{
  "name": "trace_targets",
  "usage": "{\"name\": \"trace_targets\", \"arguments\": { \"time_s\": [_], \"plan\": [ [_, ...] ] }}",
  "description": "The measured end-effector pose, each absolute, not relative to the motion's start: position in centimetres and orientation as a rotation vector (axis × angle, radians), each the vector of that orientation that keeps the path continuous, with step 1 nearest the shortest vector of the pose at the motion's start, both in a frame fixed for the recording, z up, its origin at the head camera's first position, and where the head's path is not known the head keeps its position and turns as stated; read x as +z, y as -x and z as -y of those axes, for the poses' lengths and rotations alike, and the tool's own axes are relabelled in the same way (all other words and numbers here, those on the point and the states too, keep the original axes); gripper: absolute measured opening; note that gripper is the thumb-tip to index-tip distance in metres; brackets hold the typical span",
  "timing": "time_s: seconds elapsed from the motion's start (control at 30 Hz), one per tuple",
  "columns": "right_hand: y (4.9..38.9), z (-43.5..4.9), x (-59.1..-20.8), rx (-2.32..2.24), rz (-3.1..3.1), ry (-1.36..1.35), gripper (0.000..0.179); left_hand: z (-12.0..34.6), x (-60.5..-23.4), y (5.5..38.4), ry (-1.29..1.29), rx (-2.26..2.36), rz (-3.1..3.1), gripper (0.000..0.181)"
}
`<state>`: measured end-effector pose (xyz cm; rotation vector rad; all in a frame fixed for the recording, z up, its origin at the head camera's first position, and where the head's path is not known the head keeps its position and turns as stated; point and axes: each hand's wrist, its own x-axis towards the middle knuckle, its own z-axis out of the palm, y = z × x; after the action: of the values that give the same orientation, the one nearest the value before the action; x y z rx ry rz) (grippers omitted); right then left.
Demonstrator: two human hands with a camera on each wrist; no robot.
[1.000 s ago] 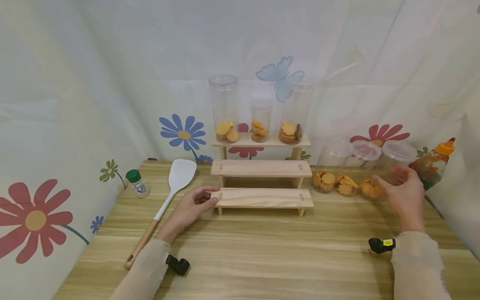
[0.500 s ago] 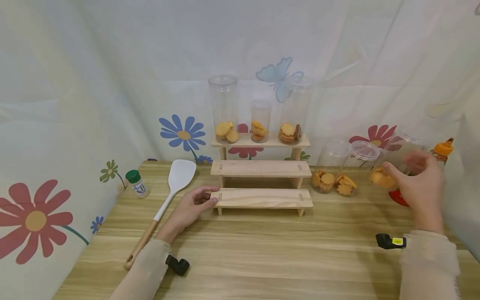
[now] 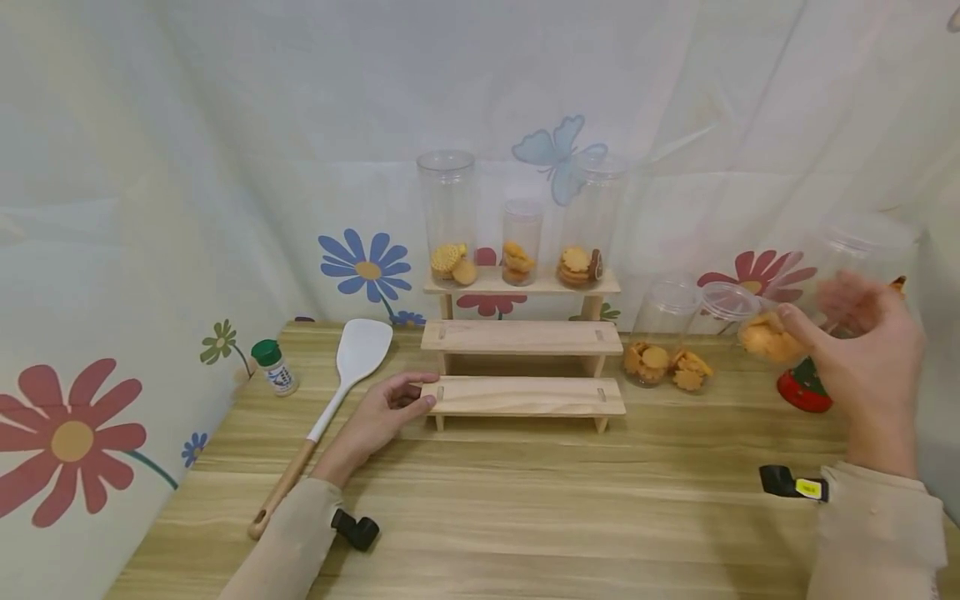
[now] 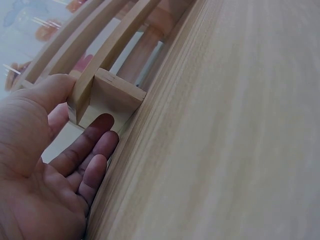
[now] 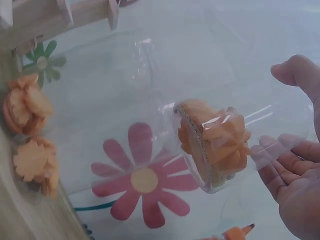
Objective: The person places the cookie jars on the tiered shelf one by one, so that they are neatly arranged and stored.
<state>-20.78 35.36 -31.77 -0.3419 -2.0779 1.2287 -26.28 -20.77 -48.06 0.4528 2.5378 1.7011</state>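
Observation:
My right hand (image 3: 873, 354) grips a clear plastic jar (image 5: 215, 147) from the right, thumb on one side and fingers on the other. The jar is raised off the table and tilted, with orange cookies gathered at its bottom. At the left end of the three-tier wooden display shelf (image 3: 525, 395), my left hand (image 3: 382, 417) pinches the lowest step between thumb and index finger; its other fingers lie loosely below in the left wrist view. Two more cookie jars, a left one (image 3: 663, 333) and a right one (image 3: 720, 333), stand on the table right of the shelf.
A tall jar (image 3: 447, 208), a small jar (image 3: 522, 242) and another tall jar (image 3: 592, 217) stand on the top tier. Behind the raised jar is a sauce bottle (image 3: 806, 387). On the left lie a white spatula (image 3: 363, 354) and a green-capped shaker (image 3: 274, 367).
My right hand has lifted the rightmost table jar and carried it up and to the right, baring the red base of the bottle behind. The left hand stays at the shelf.

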Motion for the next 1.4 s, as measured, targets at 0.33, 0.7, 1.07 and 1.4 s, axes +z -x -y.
{"name": "trace_targets", "arguments": {
  "time_s": [0.33,0.7,1.07,1.4],
  "plan": [
    [20.6,-32.0,-30.7,1.247,2.124,0.100,0.062,21.0,-47.9,26.3,-0.446,1.692,-2.542,0.041],
    [22.2,-26.5,-31.9,1.295,2.212,-0.254,0.071,21.2,-47.9,26.2,-0.454,1.686,-2.547,0.040],
    [25.2,-18.8,-31.6,1.455,2.238,-0.503,0.070,21.3,-48.0,26.0,-0.443,1.695,-2.549,0.040],
    [27.8,-11.7,-31.1,1.602,2.242,-0.650,0.078,21.0,-48.0,26.3,-0.470,1.709,-2.530,0.041]
  ]
}}
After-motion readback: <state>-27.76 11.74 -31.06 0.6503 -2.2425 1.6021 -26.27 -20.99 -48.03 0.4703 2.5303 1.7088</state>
